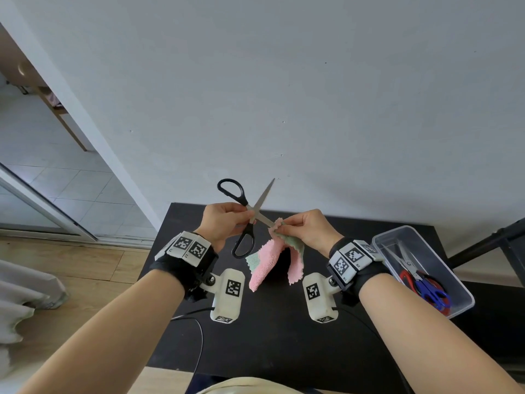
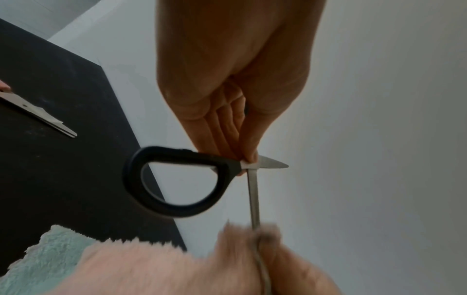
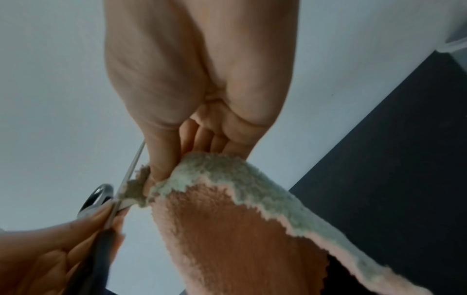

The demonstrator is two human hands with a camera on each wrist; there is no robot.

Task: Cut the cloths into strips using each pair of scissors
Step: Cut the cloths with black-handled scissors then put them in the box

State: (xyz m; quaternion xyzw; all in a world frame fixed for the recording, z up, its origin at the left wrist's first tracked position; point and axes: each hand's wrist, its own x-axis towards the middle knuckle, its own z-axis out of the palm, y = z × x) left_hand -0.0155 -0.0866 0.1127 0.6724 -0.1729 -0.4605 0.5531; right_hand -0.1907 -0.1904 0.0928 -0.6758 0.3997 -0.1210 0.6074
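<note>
**Clerk:** Item one, cloth [image 1: 268, 258]. Fleecy, pink with a pale green face and border, pinked edges. Location: held in the air above the middle of the black table [image 1: 284, 351], draped in two folds below the right hand [image 1: 306, 228].

**Checker:** Grip on it?

**Clerk:** Right thumb and fingers pinch the top edge. One blade of the black-handled scissors [image 1: 246, 216] meets the cloth just left of that pinch.

**Checker:** Item two, the scissors?

**Clerk:** Blades spread wide in a cross, one tip pointing up and far. The left hand [image 1: 224, 223] pinches them at the pivot, fingertips pressed together; no finger sits in either handle loop.

**Checker:** Hazards?

**Clerk:** In my judgement, three. Held at the pivot, the scissors cannot be closed with any force, so the blade may only snag or chew the pile. The right fingertips lie very close to the blade; a slip could nick them. The loose hanging cloth may twist and send the cut crooked.

**Checker:** Surroundings?

**Clerk:** Clear plastic bin [image 1: 460, 291] on the table's right side, holding blue-handled scissors [image 1: 430, 290] and red-handled scissors [image 1: 404, 275].
</note>
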